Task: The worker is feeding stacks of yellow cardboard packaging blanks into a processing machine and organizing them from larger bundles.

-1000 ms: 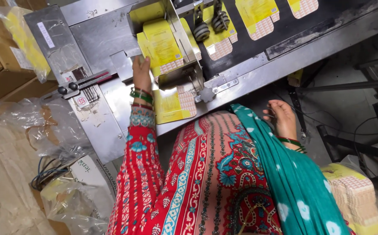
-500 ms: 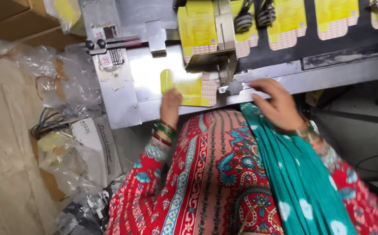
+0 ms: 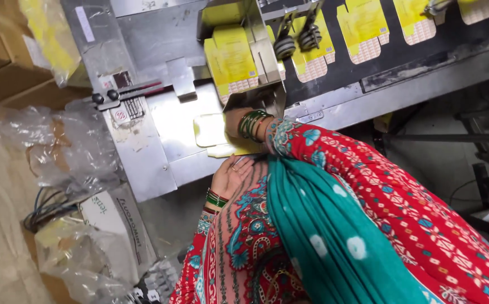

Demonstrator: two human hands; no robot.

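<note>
Flat yellow carton blanks (image 3: 216, 132) lying on the steel feed plate (image 3: 160, 141) of the packing machine, just below the upright magazine stack (image 3: 233, 59) of the same yellow cartons. Left hand (image 3: 230, 175) resting palm-up at the plate's near edge, fingers loosely spread and slightly curled, fingertips touching the lower edge of the blanks — no pinch visible. Right hand (image 3: 237, 121) reaching in from the right over the blanks, wrist ringed with green bangles (image 3: 251, 124); fingers hidden behind wrist and machine, so spread or closed cannot be told.

Judged midway: magazine already well filled, more cartons (image 3: 362, 25) riding the dark conveyor, yet this small batch not yet lifted into the stack — squaring and loading seemingly left.

Blanks flat, face up, long axis seemingly running roughly left to right across the plate, near edge towards the body.
</note>
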